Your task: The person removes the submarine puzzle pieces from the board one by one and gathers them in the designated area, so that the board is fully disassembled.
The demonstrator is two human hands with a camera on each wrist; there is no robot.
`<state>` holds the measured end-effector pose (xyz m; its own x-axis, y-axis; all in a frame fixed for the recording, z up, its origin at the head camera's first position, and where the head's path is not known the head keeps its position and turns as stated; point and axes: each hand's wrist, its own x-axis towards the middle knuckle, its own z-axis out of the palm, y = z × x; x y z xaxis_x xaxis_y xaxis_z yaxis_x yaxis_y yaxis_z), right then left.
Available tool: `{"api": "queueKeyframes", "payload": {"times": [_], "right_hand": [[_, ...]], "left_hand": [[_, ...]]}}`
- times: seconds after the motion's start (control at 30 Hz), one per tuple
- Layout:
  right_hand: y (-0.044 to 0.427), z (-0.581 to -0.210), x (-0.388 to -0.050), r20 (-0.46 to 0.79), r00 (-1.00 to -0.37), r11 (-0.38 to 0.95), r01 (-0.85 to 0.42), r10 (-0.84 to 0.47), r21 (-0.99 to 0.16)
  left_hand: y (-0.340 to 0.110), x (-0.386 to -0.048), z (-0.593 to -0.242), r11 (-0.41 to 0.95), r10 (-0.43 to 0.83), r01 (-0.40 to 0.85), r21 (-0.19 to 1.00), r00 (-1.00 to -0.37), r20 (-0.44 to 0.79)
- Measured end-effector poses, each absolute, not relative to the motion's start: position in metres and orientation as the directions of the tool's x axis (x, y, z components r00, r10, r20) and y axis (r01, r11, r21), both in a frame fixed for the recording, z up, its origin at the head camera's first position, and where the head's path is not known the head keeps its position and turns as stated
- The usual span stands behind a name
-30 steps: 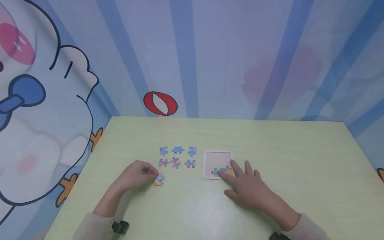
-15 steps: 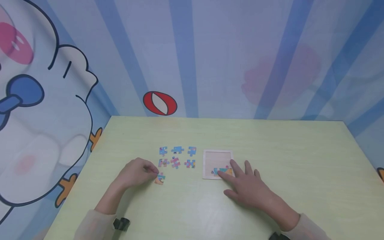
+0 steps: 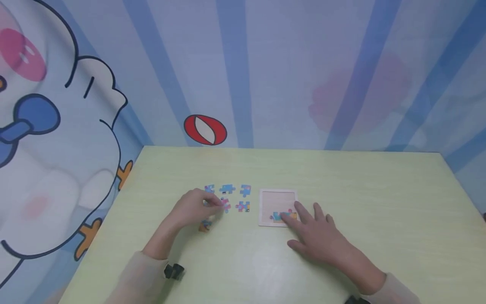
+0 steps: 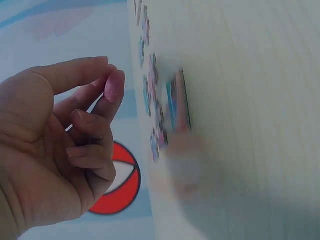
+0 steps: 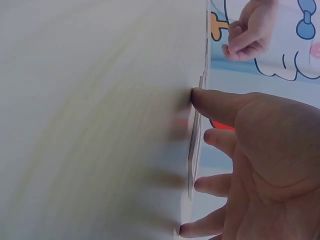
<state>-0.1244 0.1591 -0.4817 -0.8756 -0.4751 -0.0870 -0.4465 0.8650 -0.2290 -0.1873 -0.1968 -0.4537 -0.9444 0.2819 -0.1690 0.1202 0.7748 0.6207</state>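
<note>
My left hand (image 3: 199, 207) hovers over the left part of the loose puzzle pieces, hiding some. In the left wrist view its thumb and index fingertips meet, the other fingers are curled, and no piece shows between them. An orange-and-blue puzzle piece (image 3: 205, 226) lies on the table just below this hand. My right hand (image 3: 317, 234) is spread at the puzzle frame (image 3: 260, 209), a shallow white-edged square. Its index fingertip touches the joined puzzle pieces (image 3: 276, 217) along the frame's lower edge, while other fingers rest at the right rim.
Loose pieces lie in rows left of the frame, among them a pink piece (image 3: 226, 205), a multicoloured piece (image 3: 243, 206) and blue pieces (image 3: 227, 188). The pale table (image 3: 341, 177) ends at a printed wall backdrop (image 3: 281, 76).
My left hand has left the orange-and-blue piece, which had turned slightly under its fingers, and has moved up and right over the loose pieces. My right hand stays at the frame.
</note>
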Motion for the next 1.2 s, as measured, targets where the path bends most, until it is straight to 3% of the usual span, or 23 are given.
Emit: {"api": "queueKeyframes", "payload": {"times": [0.53, 1.2], "right_hand": [[0.172, -0.481, -0.122, -0.093, -0.876, 0.867, -0.444, -0.473, -0.224], [0.169, -0.476, -0.121, -0.096, -0.865, 0.858, -0.464, -0.492, -0.218]], "left_hand": [[-0.104, -0.195, -0.474, 0.724, 0.474, 0.272, 0.633, -0.864, -0.171], [-0.061, -0.188, -0.478, 0.816, 0.433, 0.302, 0.494, -0.884, -0.175]]}}
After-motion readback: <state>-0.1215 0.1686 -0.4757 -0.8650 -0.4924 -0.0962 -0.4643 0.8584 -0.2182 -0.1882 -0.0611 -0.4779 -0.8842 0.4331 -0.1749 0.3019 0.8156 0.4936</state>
